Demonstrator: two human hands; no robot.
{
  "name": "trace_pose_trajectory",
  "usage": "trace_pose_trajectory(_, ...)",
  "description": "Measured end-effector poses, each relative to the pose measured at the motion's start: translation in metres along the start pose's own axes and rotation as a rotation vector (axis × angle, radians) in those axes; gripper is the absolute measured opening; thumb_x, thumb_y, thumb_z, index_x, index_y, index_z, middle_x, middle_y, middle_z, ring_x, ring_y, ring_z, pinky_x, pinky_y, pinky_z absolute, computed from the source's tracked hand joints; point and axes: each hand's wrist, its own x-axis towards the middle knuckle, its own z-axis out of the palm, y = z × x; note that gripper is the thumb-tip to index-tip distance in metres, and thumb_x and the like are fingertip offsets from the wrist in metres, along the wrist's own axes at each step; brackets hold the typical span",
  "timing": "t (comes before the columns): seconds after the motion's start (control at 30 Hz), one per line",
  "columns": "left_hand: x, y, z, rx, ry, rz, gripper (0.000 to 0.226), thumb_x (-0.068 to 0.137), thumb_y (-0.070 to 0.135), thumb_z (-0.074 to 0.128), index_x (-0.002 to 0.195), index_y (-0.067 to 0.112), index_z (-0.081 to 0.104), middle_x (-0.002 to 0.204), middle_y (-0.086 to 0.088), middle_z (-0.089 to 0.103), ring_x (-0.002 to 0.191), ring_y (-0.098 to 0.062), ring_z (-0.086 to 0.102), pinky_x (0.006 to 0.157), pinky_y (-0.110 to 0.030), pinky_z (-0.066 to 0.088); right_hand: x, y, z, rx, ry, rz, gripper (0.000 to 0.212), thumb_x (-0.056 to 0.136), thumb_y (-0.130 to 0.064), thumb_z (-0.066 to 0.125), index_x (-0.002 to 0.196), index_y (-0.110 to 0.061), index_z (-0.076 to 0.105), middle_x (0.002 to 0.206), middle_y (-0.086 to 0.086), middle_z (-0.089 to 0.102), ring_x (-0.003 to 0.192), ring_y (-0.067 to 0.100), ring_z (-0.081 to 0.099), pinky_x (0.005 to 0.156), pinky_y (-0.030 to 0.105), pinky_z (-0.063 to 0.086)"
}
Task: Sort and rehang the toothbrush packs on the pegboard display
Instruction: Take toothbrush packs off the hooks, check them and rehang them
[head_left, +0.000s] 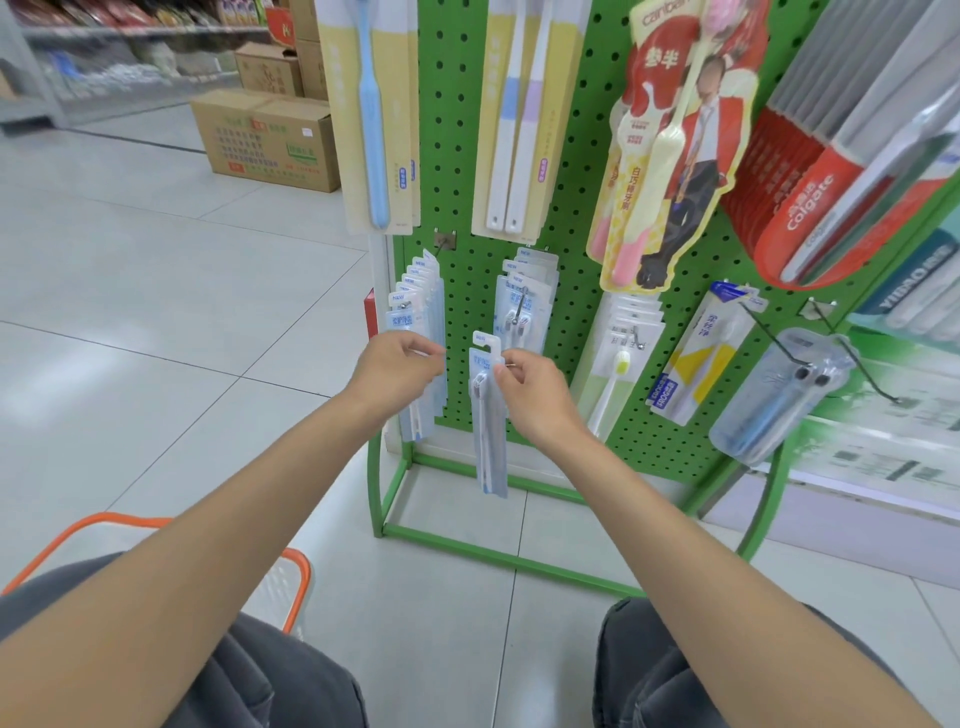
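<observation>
A green pegboard (576, 208) stands in front of me with toothbrush packs on its hooks. My right hand (530, 395) pinches the top of a loose pale blue toothbrush pack (488, 436), which hangs free in front of the board's lower edge. My left hand (400, 369) is closed on the front packs of the lower left row (415, 296). Just right of it hangs a second row of the same blue packs (524, 296). Further right hang white packs with a yellow brush (618, 364) and a blue and yellow pack (701, 353).
Large packs hang higher up: blue brush (371, 114), twin brushes (519, 119), a red pack (670, 140), Colgate packs (810, 208). A clear case (779, 395) hangs on a long hook. Cardboard boxes (270, 137) stand behind. An orange-rimmed basket (291, 582) sits by my left knee.
</observation>
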Motion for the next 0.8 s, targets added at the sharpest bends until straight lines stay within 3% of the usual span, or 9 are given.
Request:
trace_pose_trajectory(0.17, 0.016, 0.002, -0.009, -0.001, 0.112, -0.002, 0.013, 0.086, 0.014, 0.065, 0.073, 0.017, 0.066, 0.082, -0.002, 0.069, 0.075, -0.015, 0.062, 0.072, -0.027, 0.049, 0.027, 0.008, 0.03, -0.112, 0.062, -0.03, 0.028, 0.105, -0.02, 0.037, 0.084, -0.005, 0.049, 0.064, 0.002, 0.046, 0.056, 0.018, 0.039, 0.057, 0.033, 0.032)
trace_pose_trajectory(0.3, 0.025, 0.003, -0.008, 0.05, 0.184, 0.032, 0.018, 0.088, 0.028, 0.067, 0.074, 0.018, 0.064, 0.076, 0.001, 0.069, 0.078, -0.015, 0.063, 0.076, -0.028, 0.048, 0.052, 0.001, 0.038, -0.129, 0.154, -0.047, 0.025, 0.107, -0.02, 0.03, 0.094, -0.009, 0.047, 0.064, -0.002, 0.042, 0.056, 0.016, 0.04, 0.05, 0.03, 0.026)
trace_pose_trajectory(0.43, 0.029, 0.006, -0.01, 0.117, 0.212, 0.047, 0.024, 0.09, 0.035, 0.066, 0.075, 0.017, 0.065, 0.07, 0.002, 0.069, 0.072, -0.017, 0.064, 0.069, -0.027, 0.048, 0.073, 0.002, 0.043, -0.052, 0.189, -0.01, 0.023, 0.107, -0.021, 0.029, 0.105, -0.01, 0.05, 0.069, -0.002, 0.042, 0.057, 0.008, 0.035, 0.048, 0.024, 0.024)
trace_pose_trajectory(0.53, 0.031, 0.008, -0.013, 0.148, 0.247, 0.071, 0.03, 0.091, 0.034, 0.064, 0.072, 0.012, 0.07, 0.067, 0.001, 0.07, 0.073, -0.024, 0.068, 0.078, -0.035, 0.055, 0.09, -0.001, 0.048, 0.041, 0.181, 0.02, 0.024, 0.107, -0.024, 0.027, 0.091, -0.014, 0.042, 0.072, -0.001, 0.039, 0.059, 0.009, 0.033, 0.052, 0.029, 0.023)
trace_pose_trajectory(0.67, 0.035, 0.008, -0.012, 0.133, 0.275, 0.066, 0.035, 0.094, 0.027, 0.057, 0.067, 0.009, 0.07, 0.062, 0.004, 0.067, 0.062, -0.011, 0.062, 0.081, -0.033, 0.056, 0.109, -0.007, 0.054, -0.02, 0.191, -0.031, 0.025, 0.107, -0.018, 0.029, 0.085, -0.011, 0.04, 0.067, -0.002, 0.037, 0.056, 0.011, 0.031, 0.051, 0.031, 0.024)
trace_pose_trajectory(0.8, 0.04, 0.008, -0.011, 0.095, 0.286, 0.051, 0.038, 0.094, 0.021, 0.052, 0.062, 0.011, 0.068, 0.058, 0.004, 0.066, 0.058, -0.01, 0.06, 0.079, -0.031, 0.055, 0.126, -0.014, 0.059, 0.051, 0.189, -0.015, 0.028, 0.106, -0.018, 0.031, 0.08, -0.013, 0.04, 0.067, -0.004, 0.038, 0.057, 0.01, 0.032, 0.056, 0.03, 0.026)
